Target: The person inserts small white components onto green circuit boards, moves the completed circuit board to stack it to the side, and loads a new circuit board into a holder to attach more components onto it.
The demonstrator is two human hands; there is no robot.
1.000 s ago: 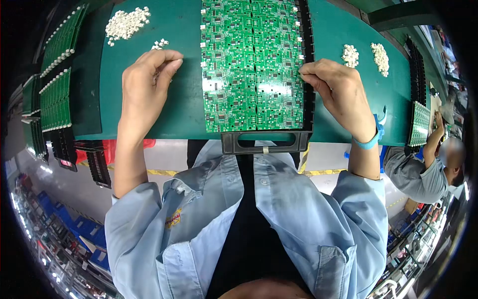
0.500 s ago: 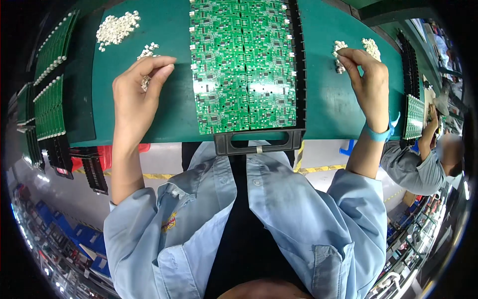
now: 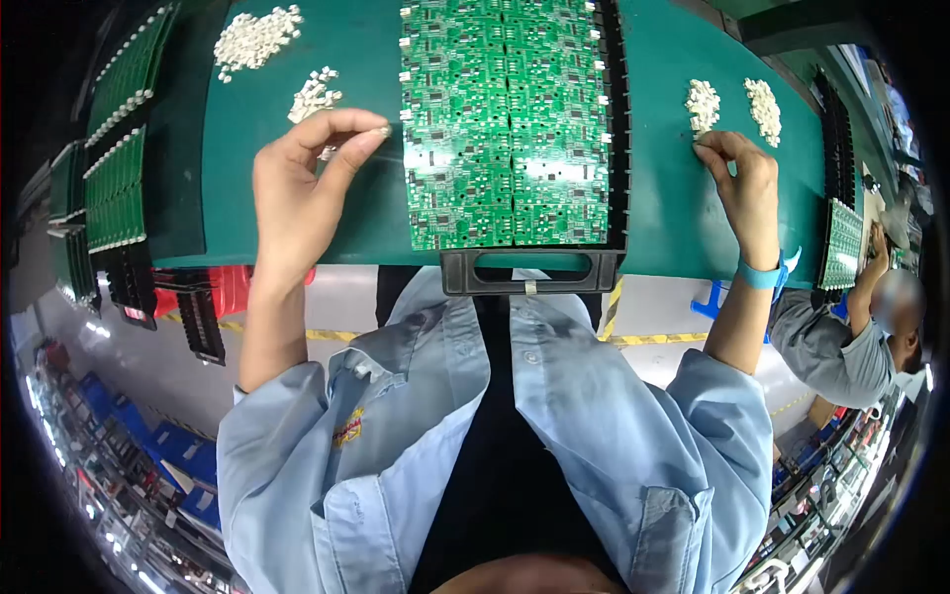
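In the head view, two columns of green circuit boards (image 3: 510,139) are seen laid flat in a black frame (image 3: 617,148), whose handle (image 3: 534,282) is turned towards the wearer at the near edge of a green work surface (image 3: 658,213). The left hand (image 3: 302,193) is held to the left of the boards, apart from them, with thumb and forefinger pinched together, and a small pale piece (image 3: 386,130) is gripped at their tips; further white pieces are partly hidden behind its fingers. The right hand (image 3: 749,188) is held well apart from the boards on the right, its thumb and forefinger closed to a pinch at the near end of a white pile (image 3: 704,105); whether anything is gripped there cannot be told. Beside that pile, another white heap (image 3: 763,111) is spread. On the left, a large white heap (image 3: 257,42) is placed farther off and a small white cluster (image 3: 314,94) just beyond the left hand. A blue wristband (image 3: 760,275) is worn on the right wrist. More circuit boards are stood at the far left (image 3: 116,198), and a grey sleeve (image 3: 831,342) of another person is seen at the far right
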